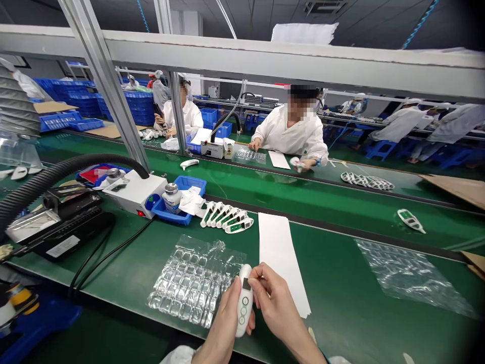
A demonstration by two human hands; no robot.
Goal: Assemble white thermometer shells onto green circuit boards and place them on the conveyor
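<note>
Left hand point(223, 323) clasps thermometer point(244, 301); right hand point(275, 303) pinches its screen. Beside thermometer: blister sheet point(193, 278), paper strip point(280, 258). Risk: thumb smudges screen, casing slips.

One head-worn camera looks forward and down across the green bench point(341, 283) from its near edge. It sits close above the near edge, while the bench's far edge, the conveyor point(303, 194) and seated workers point(291, 131) lie well beyond.

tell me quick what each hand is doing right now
left hand: closed around the white handheld device
right hand: fingertips pinched at the device's small screen
</note>
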